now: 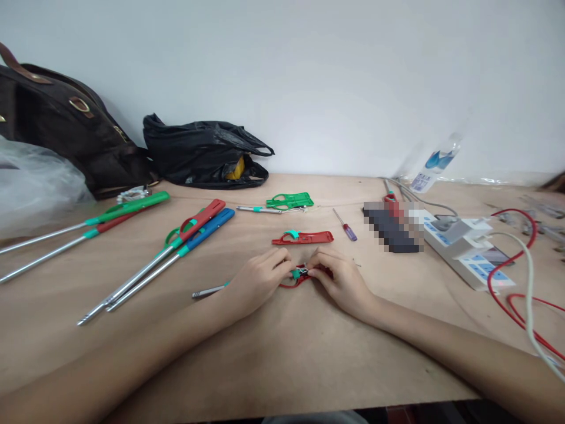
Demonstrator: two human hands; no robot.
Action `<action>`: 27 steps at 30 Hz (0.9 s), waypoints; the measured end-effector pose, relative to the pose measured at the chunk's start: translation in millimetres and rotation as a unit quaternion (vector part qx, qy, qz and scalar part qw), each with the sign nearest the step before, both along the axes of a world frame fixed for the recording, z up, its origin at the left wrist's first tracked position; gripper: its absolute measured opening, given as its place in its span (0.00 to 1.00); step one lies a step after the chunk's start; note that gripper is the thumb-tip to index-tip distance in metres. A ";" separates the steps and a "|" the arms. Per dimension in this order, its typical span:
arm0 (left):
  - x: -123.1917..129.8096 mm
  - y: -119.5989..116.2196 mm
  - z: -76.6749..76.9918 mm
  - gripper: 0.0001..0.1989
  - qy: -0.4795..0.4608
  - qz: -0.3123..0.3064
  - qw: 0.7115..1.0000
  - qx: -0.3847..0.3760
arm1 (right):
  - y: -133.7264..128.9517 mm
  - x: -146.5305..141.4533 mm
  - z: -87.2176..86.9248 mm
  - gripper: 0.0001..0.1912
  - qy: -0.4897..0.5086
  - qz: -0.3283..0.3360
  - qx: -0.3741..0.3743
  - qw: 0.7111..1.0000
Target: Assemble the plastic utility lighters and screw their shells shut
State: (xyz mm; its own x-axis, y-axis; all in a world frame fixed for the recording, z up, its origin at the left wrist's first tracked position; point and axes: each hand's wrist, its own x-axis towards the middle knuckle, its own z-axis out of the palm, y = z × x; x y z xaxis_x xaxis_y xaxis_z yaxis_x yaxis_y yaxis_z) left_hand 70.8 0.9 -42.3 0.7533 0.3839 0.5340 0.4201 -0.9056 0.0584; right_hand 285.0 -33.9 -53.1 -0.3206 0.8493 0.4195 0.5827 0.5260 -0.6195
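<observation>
Both hands meet over an opened red lighter housing (pixel 291 285) at the middle of the table. My left hand (pixel 260 277) pinches its left part, beside a small green piece (pixel 295 274). A metal tube (pixel 207 292) sticks out to the left from under that hand. With bent fingers, my right hand (pixel 339 280) grips the housing's right end, near thin white wires (pixel 302 270). Just beyond the hands lies a red half shell (pixel 309 237) with a green trigger. Farther back are a green half shell (pixel 293 201) and a metal tube with wires (pixel 260 209).
Long lighters (pixel 194 227) lie at the left. Behind stand a dark bag (pixel 70 118) and a black plastic bag (pixel 198 147). A screwdriver (pixel 348 231), a power strip (pixel 468 259), a red cable (pixel 489 277) and a bottle (pixel 436 165) are at the right.
</observation>
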 end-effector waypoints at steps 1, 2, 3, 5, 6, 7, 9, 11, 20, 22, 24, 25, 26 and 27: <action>0.0 0.1 0.0 0.15 0.001 -0.001 1.000 0.002 | 0.0 -0.1 0.2 0.08 -0.002 0.000 0.000 1.000; 0.1 0.1 0.2 0.15 0.003 -0.002 1.000 0.003 | 0.0 -0.3 0.5 0.08 -0.004 0.000 0.001 1.000; 0.1 0.0 0.5 0.15 0.006 -0.002 1.000 0.004 | 0.0 -0.5 0.7 0.08 -0.007 0.000 0.002 1.000; 0.0 -0.4 1.4 0.15 0.011 0.001 1.000 0.005 | -0.1 -1.0 1.0 0.08 -0.012 0.002 0.003 1.000; -0.1 -0.7 2.0 0.15 0.013 0.002 1.000 0.005 | -0.3 -1.1 1.2 0.08 -0.014 0.003 0.003 1.000; -0.2 -0.9 2.6 0.16 0.015 0.003 1.000 0.004 | -0.4 -1.3 1.4 0.08 -0.015 0.004 0.004 1.000; -0.5 -1.5 3.7 0.17 0.019 0.002 1.000 -0.001 | -0.9 -1.4 1.7 0.07 -0.017 0.008 0.006 1.000; -1.0 -2.3 4.4 0.17 0.019 0.002 1.000 -0.004 | -1.3 -1.3 2.3 0.08 -0.017 0.012 0.009 1.000; -7.0 -9.2 4.8 0.10 0.039 0.002 0.999 -0.038 | -0.1 -0.6 5.7 0.08 -0.017 0.019 -0.007 1.000; -7.3 -10.3 4.6 0.10 0.053 0.003 0.999 -0.014 | 0.4 -0.6 5.1 0.08 -0.015 0.008 -0.011 1.000; -6.7 -11.2 4.0 0.10 0.065 0.004 0.998 0.023 | 0.8 -0.4 4.1 0.09 -0.013 -0.006 -0.005 1.000; -6.2 -11.6 3.6 0.11 0.072 0.004 0.997 0.041 | 0.9 -0.2 3.5 0.09 -0.015 -0.009 0.001 1.000; -5.6 -11.9 3.2 0.11 0.078 0.003 0.995 0.057 | 0.9 0.0 3.1 0.09 -0.019 -0.009 0.010 1.000; -5.0 -12.2 2.7 0.12 0.083 0.002 0.994 0.072 | 0.8 0.3 2.8 0.09 -0.026 -0.004 0.019 0.999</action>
